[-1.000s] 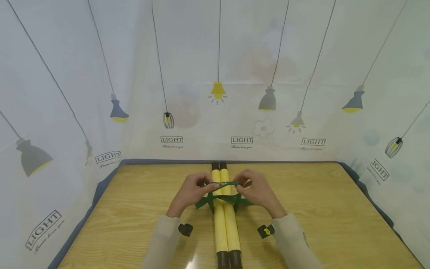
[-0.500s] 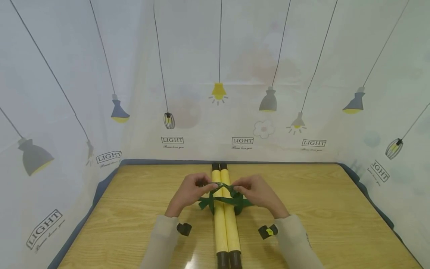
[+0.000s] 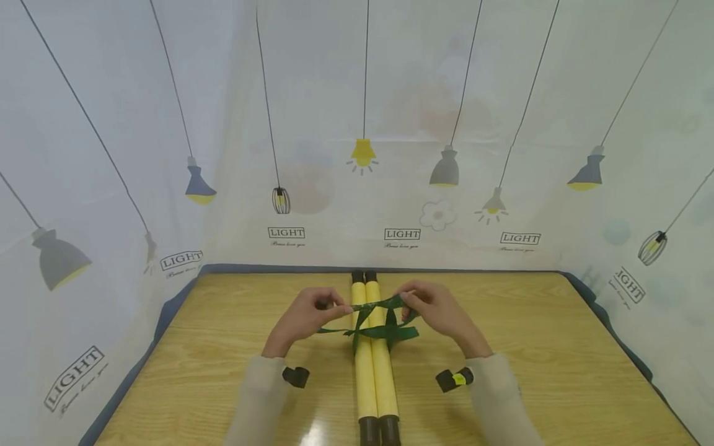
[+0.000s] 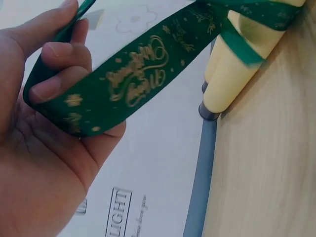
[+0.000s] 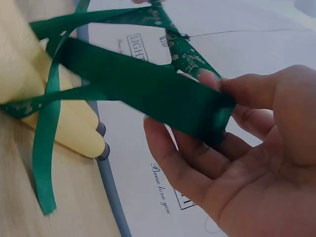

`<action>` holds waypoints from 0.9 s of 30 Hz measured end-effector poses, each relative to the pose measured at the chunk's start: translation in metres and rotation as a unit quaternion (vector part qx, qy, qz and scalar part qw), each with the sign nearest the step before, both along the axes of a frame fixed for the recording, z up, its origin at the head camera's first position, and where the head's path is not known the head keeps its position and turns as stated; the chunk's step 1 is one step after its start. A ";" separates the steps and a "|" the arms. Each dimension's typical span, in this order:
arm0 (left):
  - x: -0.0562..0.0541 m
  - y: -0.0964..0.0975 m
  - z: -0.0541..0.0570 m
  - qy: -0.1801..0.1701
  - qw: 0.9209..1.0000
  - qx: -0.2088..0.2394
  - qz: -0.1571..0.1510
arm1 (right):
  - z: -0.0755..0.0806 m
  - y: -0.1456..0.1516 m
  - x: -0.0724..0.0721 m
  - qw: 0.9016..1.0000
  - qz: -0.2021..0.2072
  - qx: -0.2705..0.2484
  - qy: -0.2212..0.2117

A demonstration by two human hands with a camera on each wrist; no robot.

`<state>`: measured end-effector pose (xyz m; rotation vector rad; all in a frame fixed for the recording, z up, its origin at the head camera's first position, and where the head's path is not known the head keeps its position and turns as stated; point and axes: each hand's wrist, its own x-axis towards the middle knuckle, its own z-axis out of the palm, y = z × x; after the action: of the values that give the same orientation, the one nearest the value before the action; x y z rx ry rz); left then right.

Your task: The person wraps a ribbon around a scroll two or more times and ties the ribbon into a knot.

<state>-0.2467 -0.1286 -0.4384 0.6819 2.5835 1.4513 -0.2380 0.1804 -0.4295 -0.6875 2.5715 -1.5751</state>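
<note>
Two yellow poles (image 3: 376, 378) with dark end caps lie side by side on the table. A green ribbon (image 3: 385, 333) with gold print loops round and over them near their far part. My left hand (image 3: 305, 314) pinches the ribbon between thumb and fingers just left of the poles; in the left wrist view a printed stretch of ribbon (image 4: 133, 81) curves through its fingers. To the right of the poles, my right hand (image 3: 440, 311) pinches a raised loop of ribbon, and in the right wrist view the ribbon (image 5: 153, 94) folds at its fingertips. One loose tail (image 5: 45, 168) hangs down there.
The wooden table (image 3: 234, 347) runs back to a blue-grey edge strip (image 3: 268, 268). Behind it and at both sides stands a pale cloth (image 3: 334, 93) printed with lamps. Black wrist devices (image 3: 295, 376) sit below each hand.
Both hands have drawn apart, the right one moving right and the left one slightly left. The ribbon between them is stretched out more, and its lower ends have shifted.
</note>
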 end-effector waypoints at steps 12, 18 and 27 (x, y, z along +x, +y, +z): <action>0.002 -0.040 -0.004 -0.012 0.999 -0.021 -0.029 | -0.004 0.036 0.002 0.996 -0.043 0.080 -0.024; 0.006 -0.059 -0.010 -0.017 0.998 -0.060 -0.021 | -0.007 0.058 0.007 0.990 -0.059 0.128 0.006; 0.009 -0.082 -0.009 -0.004 0.995 -0.093 0.026 | -0.009 0.078 0.006 0.983 -0.059 0.172 0.007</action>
<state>-0.2376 -0.2102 -0.4475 0.5862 2.7042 1.2022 -0.2316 0.2579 -0.4386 -0.5215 2.8370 -1.1038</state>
